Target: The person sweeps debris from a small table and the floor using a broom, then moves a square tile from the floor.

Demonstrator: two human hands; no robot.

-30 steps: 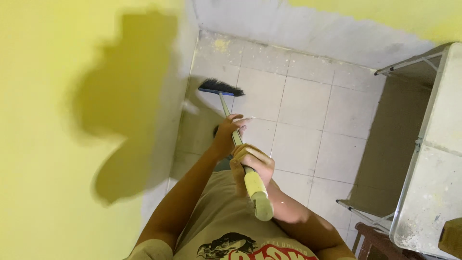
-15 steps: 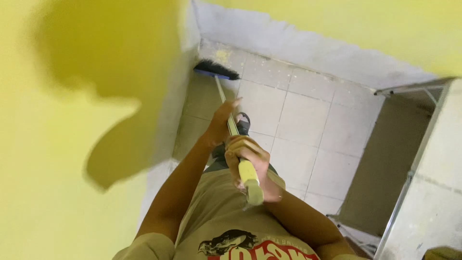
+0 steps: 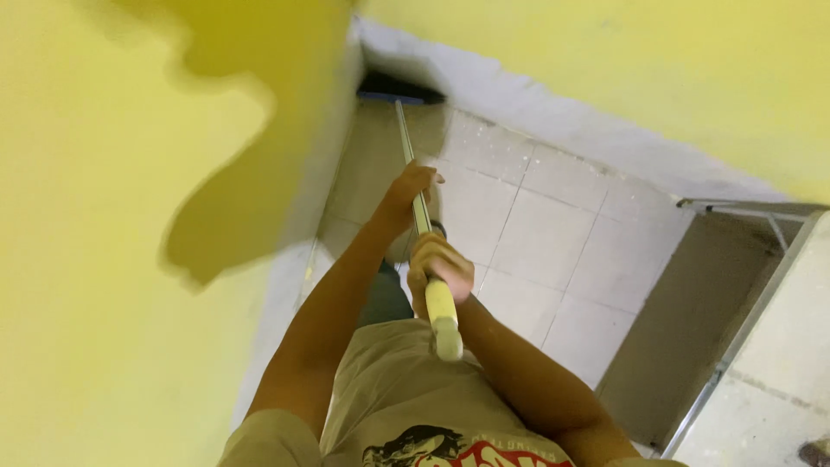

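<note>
Yellow-painted wall (image 3: 104, 259) fills the left side of the view, with a second yellow wall (image 3: 657, 69) across the top right; the two meet at a corner above a pale, unpainted base strip (image 3: 553, 121). A dark shadow lies across the left wall. The floor (image 3: 553, 233) is laid in light square tiles with thin grey joints.

The broom (image 3: 413, 156) runs from the person's chest down into that corner. Its dark bristle head (image 3: 399, 88), on a blue bar, sits on the floor tight against the foot of both walls. The shaft is thin and metallic, ending in a pale yellow grip with a whitish cap near the camera.

Left hand (image 3: 410, 188) is lower on the shaft, fingers curled round the metal part. Right hand (image 3: 439, 265) is closed round the shaft at the top of the yellow grip, knuckles facing the camera.

To the right stands a metal-framed table (image 3: 761, 346) with a grey-white top, cut off by the frame edge; what lies at its far lower corner cannot be made out. The space beneath the frame is in shade. The bristle head is partly lost in shadow. The feet are mostly hidden behind the arms and the beige printed shirt (image 3: 406, 406). No container shows.
</note>
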